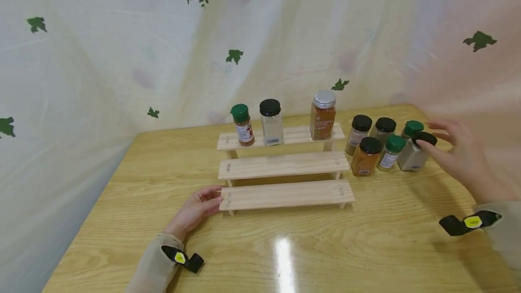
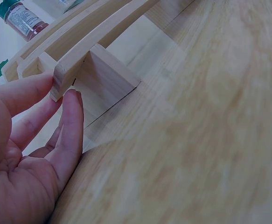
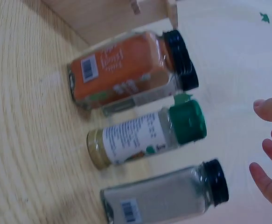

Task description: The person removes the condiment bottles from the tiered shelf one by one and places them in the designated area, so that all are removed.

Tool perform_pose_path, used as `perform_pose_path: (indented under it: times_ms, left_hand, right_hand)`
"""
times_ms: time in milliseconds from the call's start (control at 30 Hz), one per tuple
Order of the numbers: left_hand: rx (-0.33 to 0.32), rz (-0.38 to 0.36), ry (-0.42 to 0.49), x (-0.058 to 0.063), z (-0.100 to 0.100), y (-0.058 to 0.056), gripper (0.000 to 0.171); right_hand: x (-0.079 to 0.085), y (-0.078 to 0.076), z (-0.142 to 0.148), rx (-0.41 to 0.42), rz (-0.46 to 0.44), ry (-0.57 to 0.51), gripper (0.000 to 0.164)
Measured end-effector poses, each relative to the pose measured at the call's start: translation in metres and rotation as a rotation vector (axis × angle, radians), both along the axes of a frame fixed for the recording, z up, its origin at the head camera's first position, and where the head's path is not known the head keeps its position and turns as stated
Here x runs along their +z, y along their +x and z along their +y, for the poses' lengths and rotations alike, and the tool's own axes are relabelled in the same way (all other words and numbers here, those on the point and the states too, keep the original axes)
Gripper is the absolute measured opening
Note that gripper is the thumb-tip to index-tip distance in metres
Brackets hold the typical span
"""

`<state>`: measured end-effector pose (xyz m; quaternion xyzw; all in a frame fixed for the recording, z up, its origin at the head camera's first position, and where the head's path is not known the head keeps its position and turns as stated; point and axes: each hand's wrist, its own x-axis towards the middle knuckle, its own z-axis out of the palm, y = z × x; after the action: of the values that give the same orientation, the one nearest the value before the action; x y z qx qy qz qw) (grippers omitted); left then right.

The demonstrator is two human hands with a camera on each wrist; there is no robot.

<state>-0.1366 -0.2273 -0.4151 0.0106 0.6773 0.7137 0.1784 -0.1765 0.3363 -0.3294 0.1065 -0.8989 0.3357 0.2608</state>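
A three-step wooden rack (image 1: 285, 196) stands mid-table. My left hand (image 1: 197, 209) pinches the left end of its lowest shelf; in the left wrist view the thumb and fingers (image 2: 70, 121) meet that shelf's corner. On the top shelf are a green-capped spice bottle (image 1: 245, 132), a black-lidded jar (image 1: 272, 125) of pale contents and a silver-lidded jar (image 1: 323, 121) of red powder. My right hand (image 1: 466, 159) hovers, fingers spread, by a black-lidded jar (image 1: 413, 158) of whitish powder. In the right wrist view, its fingers (image 3: 264, 184) are apart from that jar's lid (image 3: 216, 182).
Right of the rack cluster more jars: one of orange powder (image 1: 365, 162), a green-capped bottle (image 1: 389, 155), another green-capped bottle (image 1: 413, 128) behind, and two black-lidded ones (image 1: 358, 137) at the back. A leaf-patterned cloth (image 1: 122, 49) hangs behind the wooden table (image 1: 171, 157).
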Motion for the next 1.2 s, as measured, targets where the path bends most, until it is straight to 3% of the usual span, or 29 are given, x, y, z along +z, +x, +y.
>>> perform_pose_path:
  times_ms: [300, 833, 1200]
  left_hand:
    - [0.006, 0.0, 0.008, -0.001, 0.0, 0.002, 0.031]
    - [-0.005, 0.005, -0.001, 0.002, 0.002, 0.001, 0.036]
    - [0.003, 0.002, -0.003, 0.004, 0.001, 0.001, 0.036]
  right_hand:
    - [0.014, 0.002, -0.035, 0.126, 0.066, -0.047, 0.042]
    - [0.042, -0.015, -0.11, 0.209, -0.185, -0.12, 0.077]
    - [0.052, -0.037, -0.149, 0.279, -0.155, -0.134, 0.077]
